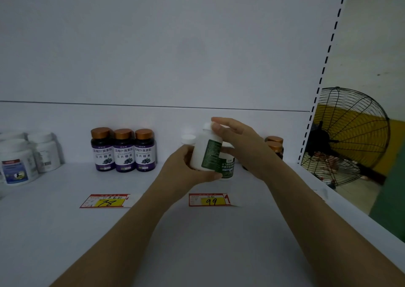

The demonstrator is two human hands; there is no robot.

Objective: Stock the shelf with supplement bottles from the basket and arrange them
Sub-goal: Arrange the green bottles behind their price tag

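Observation:
A white supplement bottle with a green label (206,149) is tilted above the white shelf (153,221), held between both hands. My left hand (186,168) grips its lower body from the left and below. My right hand (238,142) has fingers on its white cap and upper side. Behind it stands a similar white bottle with a green label (228,166), partly hidden. Another white cap (188,139) shows behind my left hand. The basket is out of view.
Three dark bottles with copper caps (123,150) stand in a row at the back left. Large white jars (19,161) sit at the far left. Two brown bottles (275,145) stand behind my right wrist. Price tags 78 (105,201) and 99 (209,199) lie on the shelf. A fan (344,137) stands right of the shelf upright.

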